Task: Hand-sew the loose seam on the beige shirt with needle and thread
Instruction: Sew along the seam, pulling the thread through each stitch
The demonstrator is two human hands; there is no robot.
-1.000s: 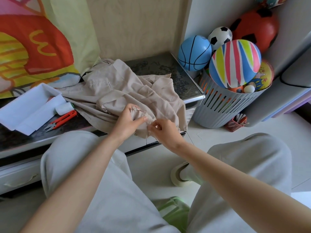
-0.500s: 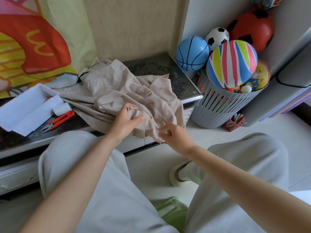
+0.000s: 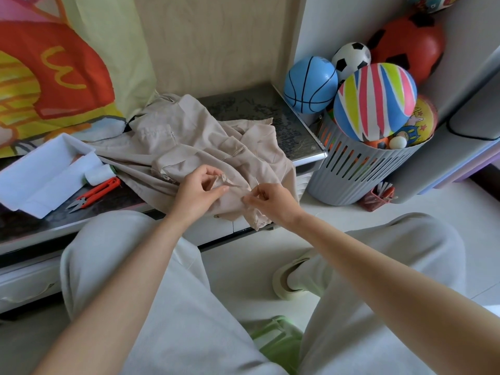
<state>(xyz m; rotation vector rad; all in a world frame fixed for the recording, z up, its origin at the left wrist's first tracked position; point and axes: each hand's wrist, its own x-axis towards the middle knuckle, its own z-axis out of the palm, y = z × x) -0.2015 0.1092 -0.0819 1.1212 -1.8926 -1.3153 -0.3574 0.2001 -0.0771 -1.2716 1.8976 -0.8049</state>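
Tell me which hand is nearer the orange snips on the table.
Left. The left hand pinches the beige shirt to the right of the orange snips; the right hand, holding the needle, is beyond it, farther right.

Yellow sideways M-shaped sign on red patch of colourful printed sheet point(image 3: 63, 68), pale markings on dark glossy tabletop point(image 3: 287, 131) unreadable

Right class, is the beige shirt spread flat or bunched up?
Bunched up: the beige fabric shirt lies in rumpled folds on the dark glossy counter, one edge hanging over its front.
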